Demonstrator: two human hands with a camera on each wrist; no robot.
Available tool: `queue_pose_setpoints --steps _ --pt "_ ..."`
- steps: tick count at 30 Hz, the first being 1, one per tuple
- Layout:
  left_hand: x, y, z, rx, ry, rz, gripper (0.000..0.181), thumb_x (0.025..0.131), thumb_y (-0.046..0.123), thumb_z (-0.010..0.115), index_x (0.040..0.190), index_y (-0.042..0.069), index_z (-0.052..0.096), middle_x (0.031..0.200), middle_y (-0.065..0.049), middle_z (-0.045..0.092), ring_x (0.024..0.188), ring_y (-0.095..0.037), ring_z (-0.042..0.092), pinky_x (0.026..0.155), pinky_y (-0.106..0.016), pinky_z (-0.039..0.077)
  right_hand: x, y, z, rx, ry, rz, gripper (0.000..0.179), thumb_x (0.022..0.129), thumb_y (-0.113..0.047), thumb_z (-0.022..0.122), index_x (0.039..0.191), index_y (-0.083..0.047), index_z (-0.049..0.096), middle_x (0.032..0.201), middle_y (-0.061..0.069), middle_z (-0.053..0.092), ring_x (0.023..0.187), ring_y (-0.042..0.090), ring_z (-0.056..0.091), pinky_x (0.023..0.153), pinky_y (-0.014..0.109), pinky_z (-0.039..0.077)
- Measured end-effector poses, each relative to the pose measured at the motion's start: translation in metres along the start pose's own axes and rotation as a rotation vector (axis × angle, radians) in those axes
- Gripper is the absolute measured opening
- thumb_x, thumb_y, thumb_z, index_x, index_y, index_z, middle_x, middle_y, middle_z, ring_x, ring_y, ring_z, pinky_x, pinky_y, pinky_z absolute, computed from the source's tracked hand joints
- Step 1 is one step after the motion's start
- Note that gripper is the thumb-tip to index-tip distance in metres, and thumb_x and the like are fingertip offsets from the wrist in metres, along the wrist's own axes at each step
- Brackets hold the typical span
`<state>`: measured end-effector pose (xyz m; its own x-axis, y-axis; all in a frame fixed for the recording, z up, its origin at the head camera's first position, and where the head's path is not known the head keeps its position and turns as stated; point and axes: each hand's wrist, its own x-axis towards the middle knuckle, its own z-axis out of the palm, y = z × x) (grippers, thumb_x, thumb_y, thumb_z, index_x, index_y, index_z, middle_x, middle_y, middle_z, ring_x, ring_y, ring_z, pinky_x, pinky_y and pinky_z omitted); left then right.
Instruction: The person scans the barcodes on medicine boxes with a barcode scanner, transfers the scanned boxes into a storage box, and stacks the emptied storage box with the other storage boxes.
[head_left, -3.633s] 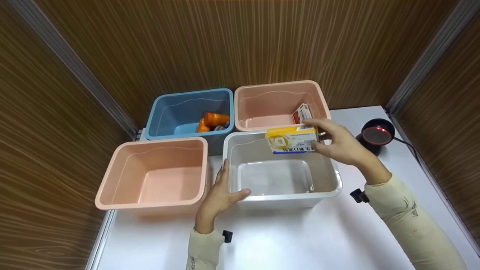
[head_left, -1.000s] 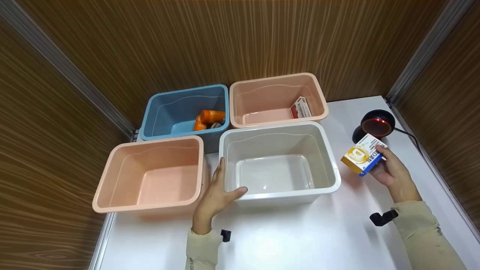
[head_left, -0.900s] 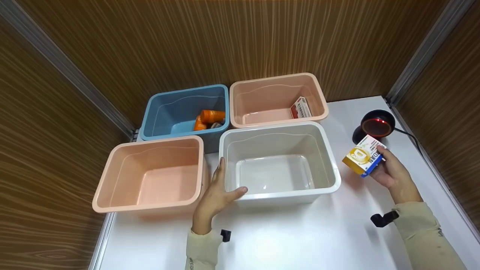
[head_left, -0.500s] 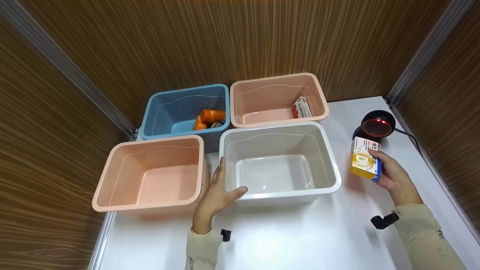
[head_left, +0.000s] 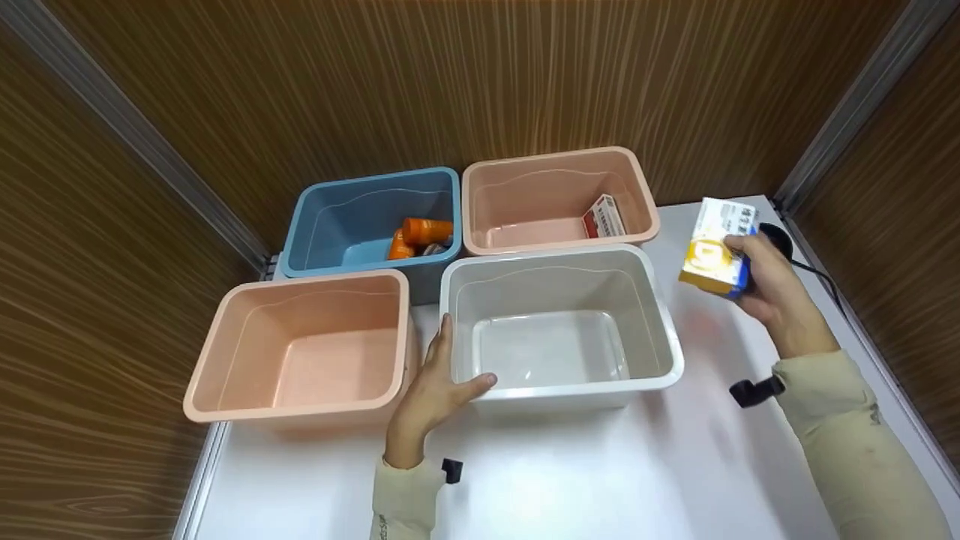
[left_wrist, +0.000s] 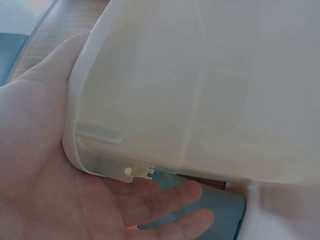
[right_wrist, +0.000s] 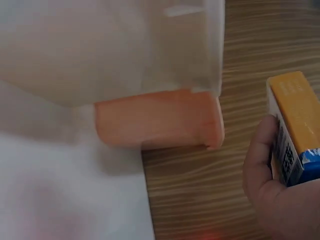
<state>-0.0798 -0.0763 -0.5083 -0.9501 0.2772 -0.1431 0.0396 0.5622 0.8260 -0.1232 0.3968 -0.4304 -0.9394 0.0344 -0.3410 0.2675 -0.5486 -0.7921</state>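
My right hand (head_left: 772, 289) grips a white, yellow and blue medicine box (head_left: 716, 244) above the table, right of the white bin (head_left: 562, 390). Its thumb lies across the printed face. The right wrist view shows the box's yellow side (right_wrist: 300, 107) and blue end, with the hand (right_wrist: 280, 200) wrapped round it. My left hand (head_left: 431, 401) rests against the white bin's near left corner, thumb at the rim and fingers extended along the outer side. In the left wrist view, that hand (left_wrist: 45, 150) spreads under the bin's rim (left_wrist: 75, 115).
A black scanner (head_left: 776, 238) with a cable stands behind my right hand, mostly hidden. A blue bin (head_left: 300, 225) holds orange bottles (head_left: 427, 231). The back pink bin (head_left: 555, 159) contains a red-and-white box (head_left: 606, 217). Another pink bin (head_left: 300, 411) stands left.
From over the white bin, the medicine box went right to the scanner and turned there. Since half a second ago, my right hand has raised it up and away. My left hand stays put.
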Motion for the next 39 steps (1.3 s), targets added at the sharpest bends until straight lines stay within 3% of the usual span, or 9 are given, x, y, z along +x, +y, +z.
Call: queue_pose_setpoints --steps 4,6,11,15,19,23,28,33,39 --pt "0.001 -0.001 0.000 -0.005 0.005 -0.003 0.120 0.081 0.057 0.079 0.164 0.029 -0.003 0.168 -0.015 0.008 0.146 -0.040 0.023 0.112 -0.061 0.026 0.013 -0.008 0.027 -0.168 -0.006 -0.002 0.090 0.100 -0.009 0.058 0.163 -0.035 -0.001 0.122 0.005 0.054 0.095 0.017 0.067 0.075 0.040 0.056" --pt "0.001 -0.001 0.000 -0.013 0.005 -0.003 0.120 0.080 0.057 0.079 0.164 0.029 -0.002 0.168 -0.014 0.008 0.145 -0.041 0.025 0.111 -0.062 0.027 0.021 -0.009 0.039 -0.258 -0.010 -0.032 0.097 0.099 -0.006 0.059 0.162 -0.035 -0.009 0.135 0.010 0.046 0.098 0.017 0.066 0.076 0.039 0.057" --pt "0.002 -0.003 0.001 -0.015 0.000 0.001 0.121 0.079 0.061 0.078 0.164 0.029 -0.002 0.168 -0.015 0.008 0.142 -0.040 0.030 0.110 -0.061 0.031 0.042 -0.010 0.066 -0.607 0.031 -0.148 0.098 0.100 -0.012 0.057 0.160 -0.036 -0.015 0.160 0.018 0.023 0.119 0.023 0.055 0.082 0.035 0.056" --pt "0.001 -0.004 0.002 -0.017 0.000 0.002 0.121 0.080 0.060 0.078 0.164 0.029 -0.002 0.168 -0.013 0.009 0.139 -0.040 0.033 0.109 -0.059 0.033 0.061 -0.011 0.085 -0.911 0.091 -0.243 0.095 0.101 -0.021 0.058 0.160 -0.037 -0.014 0.165 0.019 0.014 0.137 0.037 0.039 0.099 0.046 0.049" --pt "0.001 -0.004 0.003 -0.011 0.005 0.003 0.120 0.080 0.059 0.079 0.164 0.029 -0.002 0.168 -0.013 0.007 0.141 -0.041 0.030 0.110 -0.060 0.032 0.080 -0.014 0.101 -1.099 0.106 -0.316 0.092 0.101 -0.025 0.058 0.160 -0.038 -0.012 0.166 0.019 0.013 0.141 0.045 0.033 0.107 0.058 0.038" --pt "0.001 -0.003 0.002 0.000 0.006 0.003 0.121 0.079 0.063 0.078 0.164 0.031 -0.002 0.168 -0.013 0.002 0.147 -0.041 0.020 0.111 -0.061 0.028 0.097 -0.015 0.114 -1.212 0.091 -0.335 0.091 0.102 -0.023 0.055 0.159 -0.037 -0.015 0.163 0.026 0.020 0.139 0.049 0.036 0.106 0.061 0.036" --pt "0.001 -0.004 0.001 -0.002 0.010 0.016 0.120 0.079 0.061 0.078 0.164 0.031 -0.002 0.168 -0.014 0.003 0.148 -0.040 0.018 0.112 -0.061 0.027 0.118 -0.010 0.130 -1.310 0.040 -0.281 0.092 0.103 -0.019 0.053 0.158 -0.034 -0.019 0.159 0.032 0.023 0.139 0.050 0.036 0.105 0.063 0.036" --pt "0.001 -0.004 0.000 -0.015 0.011 0.016 0.120 0.080 0.058 0.079 0.163 0.032 -0.003 0.169 -0.012 0.002 0.148 -0.038 0.016 0.113 -0.060 0.027 0.136 -0.005 0.143 -1.343 -0.011 -0.212 0.092 0.103 -0.017 0.053 0.160 -0.025 -0.019 0.161 0.030 0.018 0.142 0.050 0.030 0.106 0.064 0.034" --pt "0.001 -0.005 0.000 -0.013 0.020 0.016 0.121 0.079 0.062 0.078 0.163 0.032 -0.003 0.169 -0.011 -0.002 0.149 -0.038 0.012 0.112 -0.059 0.028 0.153 0.007 0.150 -1.381 -0.057 -0.208 0.091 0.100 -0.010 0.053 0.162 -0.017 -0.013 0.157 0.034 0.024 0.140 0.050 0.033 0.106 0.061 0.037"
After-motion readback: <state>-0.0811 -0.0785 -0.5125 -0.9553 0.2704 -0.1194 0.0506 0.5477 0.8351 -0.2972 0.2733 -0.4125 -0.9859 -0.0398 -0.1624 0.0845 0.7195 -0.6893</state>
